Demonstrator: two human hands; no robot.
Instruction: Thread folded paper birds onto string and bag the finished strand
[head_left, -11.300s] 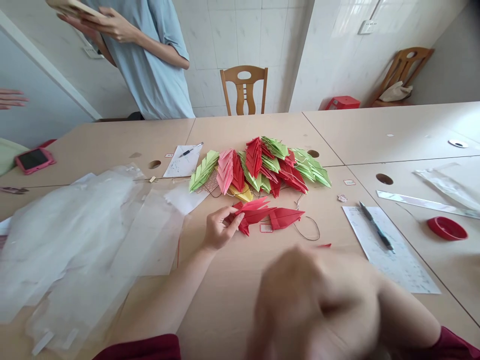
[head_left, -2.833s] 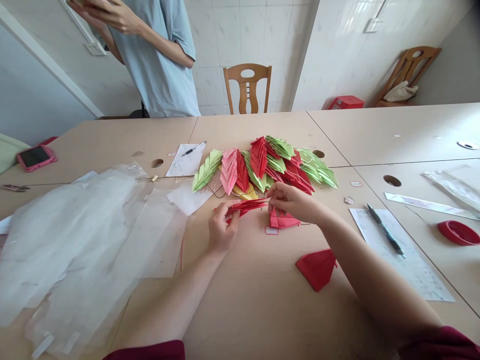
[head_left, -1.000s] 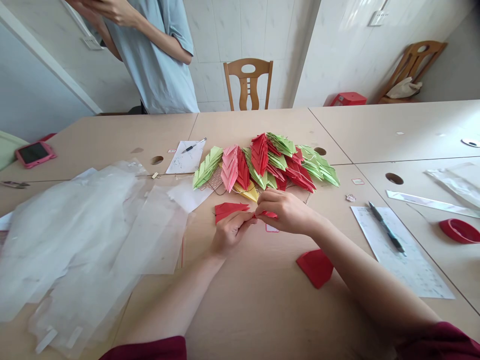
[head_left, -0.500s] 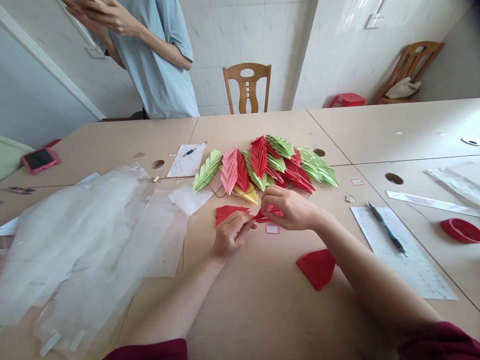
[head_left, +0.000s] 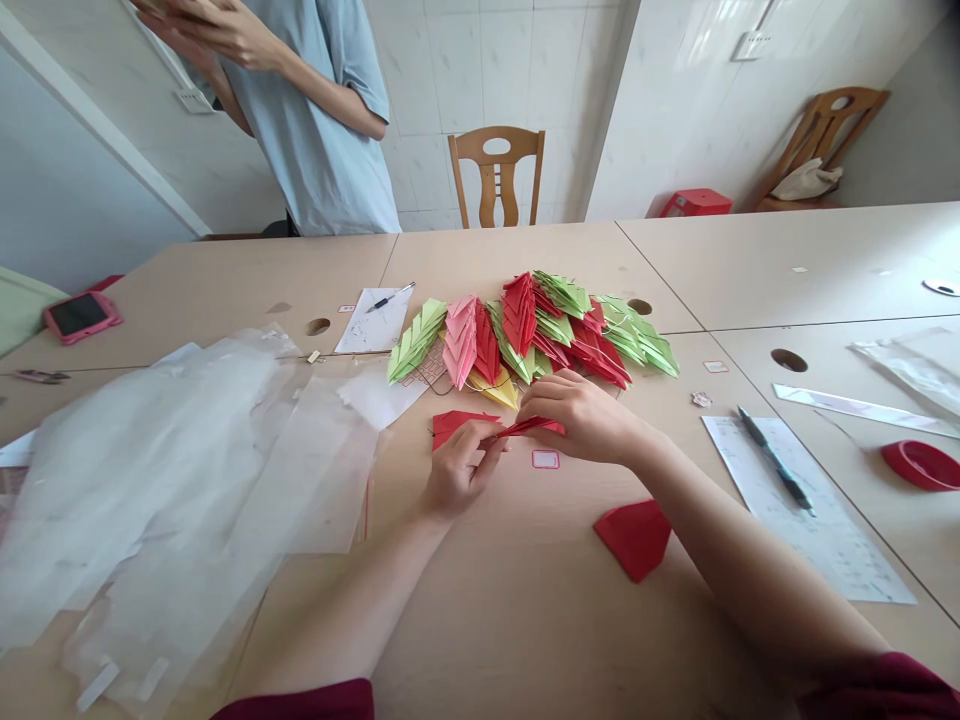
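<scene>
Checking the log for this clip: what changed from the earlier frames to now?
The right hand, blurred near the camera at first, has gone forward to meet the left hand; both now pinch the red folded paper between them. A loose red sheet has appeared near the right forearm. The pile of folded papers, plastic sheets and pen stayed put.

Pale wooden tables [head_left: 525, 620] pushed together fill a white-tiled room, daylight glaring off the wall [head_left: 675, 100] beyond them. A wooden chair [head_left: 496, 175] stands against the wall just behind the tables, with a second chair [head_left: 821, 140] holding a bag in the corner to its right and a red stool [head_left: 694, 202] between the two. A person in a pale blue shirt [head_left: 315, 110] stands left of the first chair.
</scene>
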